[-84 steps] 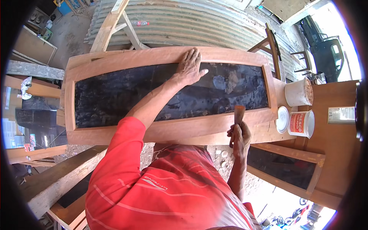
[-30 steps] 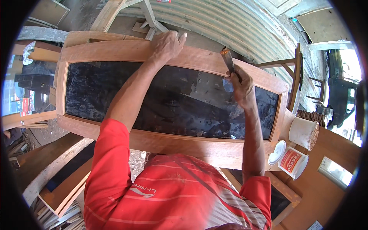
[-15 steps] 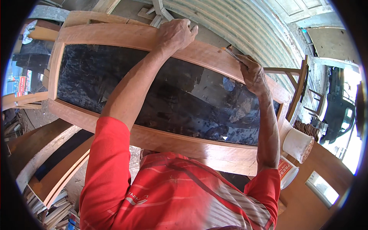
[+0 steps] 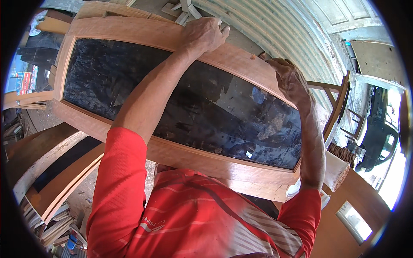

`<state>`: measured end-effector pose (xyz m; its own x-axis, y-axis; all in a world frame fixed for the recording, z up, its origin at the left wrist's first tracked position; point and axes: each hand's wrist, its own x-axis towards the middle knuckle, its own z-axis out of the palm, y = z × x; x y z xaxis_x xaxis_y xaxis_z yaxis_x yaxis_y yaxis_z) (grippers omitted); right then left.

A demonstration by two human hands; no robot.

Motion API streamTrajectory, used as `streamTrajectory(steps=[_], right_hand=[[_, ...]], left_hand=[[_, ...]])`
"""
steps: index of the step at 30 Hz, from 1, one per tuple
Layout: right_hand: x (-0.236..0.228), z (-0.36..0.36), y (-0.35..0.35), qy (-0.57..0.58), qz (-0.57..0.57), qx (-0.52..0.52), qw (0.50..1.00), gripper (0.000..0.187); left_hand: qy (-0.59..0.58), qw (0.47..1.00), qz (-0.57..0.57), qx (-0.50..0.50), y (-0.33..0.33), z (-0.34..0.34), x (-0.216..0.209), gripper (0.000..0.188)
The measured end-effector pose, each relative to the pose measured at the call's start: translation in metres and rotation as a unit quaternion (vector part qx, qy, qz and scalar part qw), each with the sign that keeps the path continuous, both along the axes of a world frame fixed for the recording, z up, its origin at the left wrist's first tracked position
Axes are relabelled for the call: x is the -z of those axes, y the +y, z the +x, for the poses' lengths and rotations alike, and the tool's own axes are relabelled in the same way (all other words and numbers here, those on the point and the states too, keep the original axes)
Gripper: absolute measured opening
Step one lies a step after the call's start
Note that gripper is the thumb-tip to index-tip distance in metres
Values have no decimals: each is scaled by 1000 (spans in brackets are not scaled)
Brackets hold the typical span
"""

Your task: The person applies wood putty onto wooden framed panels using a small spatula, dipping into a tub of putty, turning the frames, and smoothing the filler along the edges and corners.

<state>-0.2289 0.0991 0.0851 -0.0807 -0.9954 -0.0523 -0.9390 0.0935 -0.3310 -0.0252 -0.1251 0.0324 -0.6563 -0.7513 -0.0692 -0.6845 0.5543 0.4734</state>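
Note:
A long wooden frame point(image 4: 254, 63) with a dark, smudged panel point(image 4: 189, 107) lies across the view in front of me. My left hand point(image 4: 205, 35) rests on its far rail, fingers curled over the outer edge. Further right on the same rail, my right hand point(image 4: 286, 74) is closed in a pinch at the far edge. A thin slender tool point(image 4: 261, 56) pokes out past those fingers, its tip near the rail's edge. Most of it is hidden by the hand, so its exact kind does not show.
Corrugated metal sheeting point(image 4: 258, 26) stands beyond the frame. A wooden stand point(image 4: 337, 101) and a whitish bucket point(image 4: 336, 171) are to the right. Curved wooden pieces point(image 4: 47, 157) and stacked offcuts point(image 4: 53, 225) lie at left. A brown door panel point(image 4: 365, 204) is at lower right.
My right hand has shifted slightly right, and less of the thin tool shows. My left hand keeps its place on the far rail, with the view tilted a little.

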Motion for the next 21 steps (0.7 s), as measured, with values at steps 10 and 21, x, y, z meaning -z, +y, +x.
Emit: streamTrajectory(steps=[10, 21], right_hand=[[-13, 4, 10, 160, 37, 57, 985, 36], [-28, 38, 7, 250, -9, -48, 967, 33]], left_hand=[[13, 1000, -14, -9, 1, 0, 5, 46], [43, 998, -43, -4, -2, 1, 13, 45]])
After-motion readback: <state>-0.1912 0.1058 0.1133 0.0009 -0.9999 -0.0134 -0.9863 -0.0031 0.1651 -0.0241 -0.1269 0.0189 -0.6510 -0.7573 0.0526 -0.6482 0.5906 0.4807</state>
